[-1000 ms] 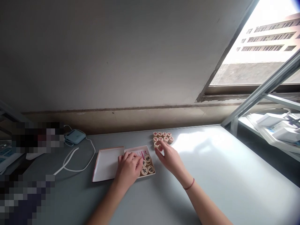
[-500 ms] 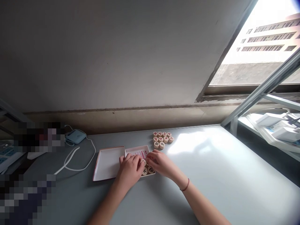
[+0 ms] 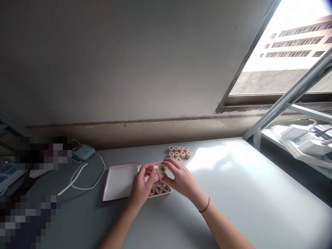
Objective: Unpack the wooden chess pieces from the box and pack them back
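Pinched between the thumb and fingers of my left hand (image 3: 141,183) is a round wooden Chinese chess piece (image 3: 155,167), held over the box. My right hand (image 3: 178,174) curves over the right side, thumb and fingers apart around another piece (image 3: 162,168) at the far right corner; whether they touch it is hard to tell. The shallow box (image 3: 159,195) has a row of black-marked pieces (image 3: 159,188) along its near side. A pink-and-white paper (image 3: 156,178) lies inside. My hands hide part of the box.
Behind the box, several red-marked and black-marked chess pieces (image 3: 176,154) stand in rows on the grey table (image 3: 233,193). The white-lined lid (image 3: 120,181) lies open at left. A light-blue device (image 3: 83,151) and white cable (image 3: 89,187) are further left; a metal frame (image 3: 275,107) rises at right.
My left hand has lifted a chess piece above the box. My right hand's fingers have spread and moved towards the far corner, where a piece now shows. More of the near row is visible.
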Available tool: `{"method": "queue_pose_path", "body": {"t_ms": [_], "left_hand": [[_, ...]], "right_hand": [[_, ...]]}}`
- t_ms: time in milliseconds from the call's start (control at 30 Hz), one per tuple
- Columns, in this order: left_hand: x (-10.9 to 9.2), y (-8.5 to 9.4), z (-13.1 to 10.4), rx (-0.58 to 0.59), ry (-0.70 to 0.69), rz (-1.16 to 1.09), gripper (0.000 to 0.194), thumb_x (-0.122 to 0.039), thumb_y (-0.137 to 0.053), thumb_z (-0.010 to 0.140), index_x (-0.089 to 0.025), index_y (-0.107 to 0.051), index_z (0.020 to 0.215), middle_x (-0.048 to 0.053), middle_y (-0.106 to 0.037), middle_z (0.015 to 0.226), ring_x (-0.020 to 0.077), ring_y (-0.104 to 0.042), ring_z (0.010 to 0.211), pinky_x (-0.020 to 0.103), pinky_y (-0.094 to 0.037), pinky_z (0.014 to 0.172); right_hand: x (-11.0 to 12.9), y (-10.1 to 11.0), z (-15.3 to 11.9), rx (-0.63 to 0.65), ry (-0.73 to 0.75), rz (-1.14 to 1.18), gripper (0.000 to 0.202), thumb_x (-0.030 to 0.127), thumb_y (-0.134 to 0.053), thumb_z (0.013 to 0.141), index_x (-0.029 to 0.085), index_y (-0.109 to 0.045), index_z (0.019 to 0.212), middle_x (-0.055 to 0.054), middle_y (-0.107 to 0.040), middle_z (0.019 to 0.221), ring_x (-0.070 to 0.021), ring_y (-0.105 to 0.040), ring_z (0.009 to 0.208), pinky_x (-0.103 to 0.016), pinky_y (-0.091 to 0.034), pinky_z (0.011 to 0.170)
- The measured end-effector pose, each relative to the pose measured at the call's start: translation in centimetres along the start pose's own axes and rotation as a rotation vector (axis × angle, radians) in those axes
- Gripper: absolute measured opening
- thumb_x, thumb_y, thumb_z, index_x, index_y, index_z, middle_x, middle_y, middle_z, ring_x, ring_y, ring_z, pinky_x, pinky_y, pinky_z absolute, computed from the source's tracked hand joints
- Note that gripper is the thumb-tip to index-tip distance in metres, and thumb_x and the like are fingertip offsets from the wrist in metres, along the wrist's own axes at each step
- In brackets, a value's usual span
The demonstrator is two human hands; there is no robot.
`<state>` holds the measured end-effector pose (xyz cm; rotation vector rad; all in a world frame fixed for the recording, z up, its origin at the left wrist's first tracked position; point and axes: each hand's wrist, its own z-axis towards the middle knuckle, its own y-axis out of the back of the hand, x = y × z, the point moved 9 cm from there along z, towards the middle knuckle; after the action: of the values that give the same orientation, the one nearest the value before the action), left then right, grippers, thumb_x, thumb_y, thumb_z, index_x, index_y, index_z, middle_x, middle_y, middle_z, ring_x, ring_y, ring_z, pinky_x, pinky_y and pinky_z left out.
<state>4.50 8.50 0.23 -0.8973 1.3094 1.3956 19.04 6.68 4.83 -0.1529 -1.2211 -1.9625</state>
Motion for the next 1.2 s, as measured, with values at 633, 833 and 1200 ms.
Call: {"method": "queue_pose_path", "body": {"t_ms": [633, 833, 1200], "left_hand": [[-3.2, -0.3, -0.9, -0.032, -0.363, 0.404, 0.025, -0.030, -0.058, 0.087, -0.023, -0.063, 0.110, 0.005, -0.067, 0.095, 0.0176, -0.065, 0.080, 0.030, -0.055, 0.076], [-3.9, -1.8, -1.9, 0.034, -0.550, 0.540, 0.034, -0.015, -0.048, 0.090, -0.023, -0.055, 0.123, 0.005, -0.066, 0.096, 0.0186, -0.066, 0.090, 0.029, -0.055, 0.079], [-3.6, -1.6, -1.6, 0.007, -0.566, 0.637, 0.023, -0.022, -0.052, 0.091, -0.023, -0.060, 0.112, 0.006, -0.064, 0.101, 0.0194, -0.065, 0.095, 0.031, -0.054, 0.083]], "right_hand": [[-4.3, 0.8, -0.8, 0.125, -0.355, 0.137, 0.017, 0.037, -0.055, 0.088, 0.021, -0.061, 0.091, -0.004, -0.066, 0.089, -0.0135, -0.057, 0.065, -0.026, -0.046, 0.059], [0.6, -1.8, -0.3, 0.187, -0.303, 0.293, 0.008, 0.024, -0.056, 0.084, 0.020, -0.061, 0.089, 0.000, -0.063, 0.074, -0.0121, -0.055, 0.063, -0.022, -0.044, 0.055], [-11.4, 3.2, -3.5, 0.115, -0.583, -0.344, 0.013, 0.020, -0.052, 0.079, 0.023, -0.060, 0.088, -0.003, -0.066, 0.085, -0.0165, -0.060, 0.069, -0.025, -0.041, 0.060]]}}
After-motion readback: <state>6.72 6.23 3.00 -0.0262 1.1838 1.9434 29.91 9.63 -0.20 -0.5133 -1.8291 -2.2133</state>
